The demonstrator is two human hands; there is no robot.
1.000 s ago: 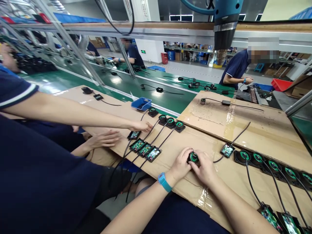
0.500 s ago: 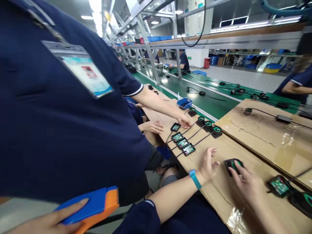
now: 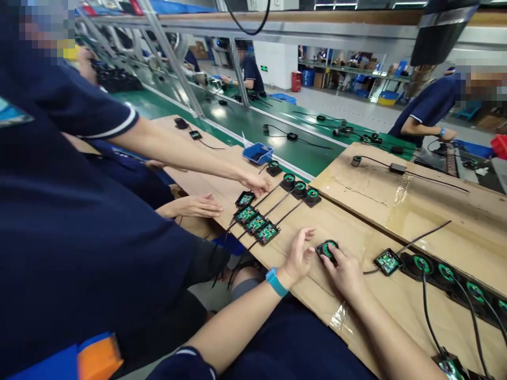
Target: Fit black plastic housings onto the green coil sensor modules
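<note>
In the head view, my right hand (image 3: 344, 269) grips a round black housing (image 3: 321, 254) with a green circuit board inside it. The thumb and fingers lie on its rim, and the housing rests on the cardboard-covered bench (image 3: 352, 232). My left hand (image 3: 298, 257), with a teal wristband, is just left of the housing; its fingers are apart and loosely curved, holding nothing. To the right of my right hand lies an open black box with a circuit board (image 3: 388, 262), cables running from it. A row of similar housings (image 3: 420, 265) sits beyond that box.
Left of my hands are several open circuit boxes (image 3: 267, 232) cabled to round housings (image 3: 312, 196). A co-worker's hand (image 3: 256, 182) reaches among them; another person's hand (image 3: 196, 206) lies nearby. A blue bin (image 3: 258, 153) stands behind. A standing person (image 3: 87, 227) fills the left.
The view has swung right, so the bench appears further left and more housings show at the right. My right hand and its housing are slightly closer to my left hand.
</note>
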